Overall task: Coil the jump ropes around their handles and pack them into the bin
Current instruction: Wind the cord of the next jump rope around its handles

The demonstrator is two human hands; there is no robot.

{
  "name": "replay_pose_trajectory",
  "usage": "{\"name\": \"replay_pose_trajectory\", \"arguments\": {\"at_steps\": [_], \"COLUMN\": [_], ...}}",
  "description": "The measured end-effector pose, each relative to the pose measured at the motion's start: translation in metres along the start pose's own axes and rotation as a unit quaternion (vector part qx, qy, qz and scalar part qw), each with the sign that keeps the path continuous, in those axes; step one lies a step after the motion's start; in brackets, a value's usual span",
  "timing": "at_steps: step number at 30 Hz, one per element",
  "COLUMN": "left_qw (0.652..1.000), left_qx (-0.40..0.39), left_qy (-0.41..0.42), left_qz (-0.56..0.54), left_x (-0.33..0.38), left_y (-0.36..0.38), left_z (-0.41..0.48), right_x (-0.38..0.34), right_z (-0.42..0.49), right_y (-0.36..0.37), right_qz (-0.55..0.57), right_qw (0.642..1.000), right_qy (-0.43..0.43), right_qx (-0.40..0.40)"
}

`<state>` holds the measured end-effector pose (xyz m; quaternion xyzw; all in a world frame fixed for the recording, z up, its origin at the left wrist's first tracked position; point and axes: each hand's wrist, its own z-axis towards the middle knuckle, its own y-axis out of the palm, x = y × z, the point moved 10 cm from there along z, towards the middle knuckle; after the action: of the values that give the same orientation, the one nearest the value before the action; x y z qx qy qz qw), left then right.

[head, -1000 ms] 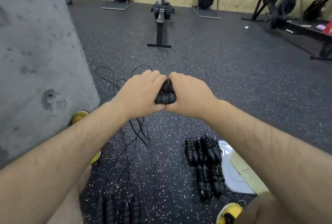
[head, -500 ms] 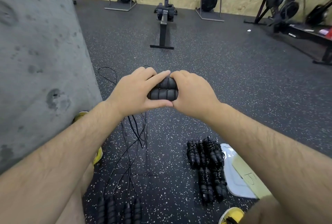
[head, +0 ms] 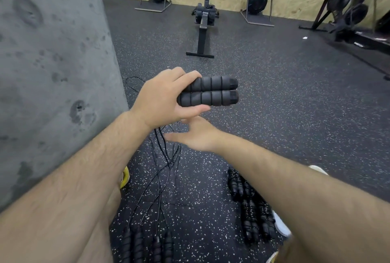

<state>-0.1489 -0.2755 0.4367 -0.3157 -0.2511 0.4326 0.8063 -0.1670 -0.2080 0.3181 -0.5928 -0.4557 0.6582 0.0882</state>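
Note:
My left hand (head: pixel 162 100) grips a pair of black ribbed jump rope handles (head: pixel 211 93), held side by side and pointing right. Their thin black cord (head: pixel 162 153) hangs down beneath the hand to the floor. My right hand (head: pixel 196 136) is below the handles, blurred, fingers stretched out toward the hanging cord; I cannot tell whether it touches it. A pile of coiled jump ropes (head: pixel 251 212) lies on the floor at lower right, partly hidden by my right forearm. Several more loose handles (head: pixel 147 245) lie at the bottom edge. The bin is not identifiable.
A grey concrete pillar (head: pixel 52 72) stands close on the left. A white lid-like piece (head: pixel 280 224) lies beside the coiled pile. Rowing machines (head: pixel 204 22) stand along the far wooden wall. Yellow shoes (head: pixel 125 176) show near my legs. The floor is black speckled rubber.
My right hand has let go of the handles and dropped below them toward the cord. The left hand now holds both handles alone, turned so their free ends point right.

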Motion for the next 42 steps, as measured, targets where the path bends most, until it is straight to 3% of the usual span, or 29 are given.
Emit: {"name": "replay_pose_trajectory", "arguments": {"at_steps": [4, 6, 9, 12, 18, 22, 32, 40, 42], "left_qw": [1.000, 0.999, 0.999, 0.999, 0.998, 0.997, 0.997, 0.997, 0.996], "left_qx": [-0.005, -0.007, 0.001, -0.003, -0.021, -0.032, -0.071, -0.069, -0.072], "left_qy": [0.004, 0.005, -0.002, -0.004, 0.020, 0.037, 0.037, 0.027, 0.034], "left_qz": [-0.023, -0.033, -0.043, -0.050, -0.061, -0.056, 0.000, 0.016, 0.029], "left_x": [-0.007, -0.012, -0.024, -0.032, -0.031, -0.024, -0.011, -0.006, -0.005], "left_y": [-0.003, -0.006, -0.013, -0.015, -0.010, 0.000, 0.028, 0.029, 0.030], "left_z": [-0.008, -0.011, -0.014, -0.016, -0.018, -0.016, -0.011, -0.008, -0.008], "right_x": [-0.051, -0.058, -0.067, -0.046, -0.023, 0.012, 0.021, 0.019, 0.016], "right_z": [0.026, 0.038, 0.040, 0.036, 0.007, -0.006, -0.051, -0.065, -0.066], "right_y": [0.037, 0.049, 0.046, 0.028, -0.036, -0.088, -0.134, -0.149, -0.150], "right_qz": [-0.036, -0.029, -0.026, 0.029, -0.003, -0.044, -0.145, -0.084, -0.129], "right_qw": [0.995, 0.997, 0.996, 0.996, 0.996, 0.998, 0.986, 0.987, 0.981], "right_qy": [-0.085, -0.050, -0.080, -0.081, -0.080, -0.037, -0.019, -0.004, -0.002], "right_qx": [0.041, 0.045, 0.023, 0.008, -0.046, 0.022, 0.076, 0.139, 0.144]}}
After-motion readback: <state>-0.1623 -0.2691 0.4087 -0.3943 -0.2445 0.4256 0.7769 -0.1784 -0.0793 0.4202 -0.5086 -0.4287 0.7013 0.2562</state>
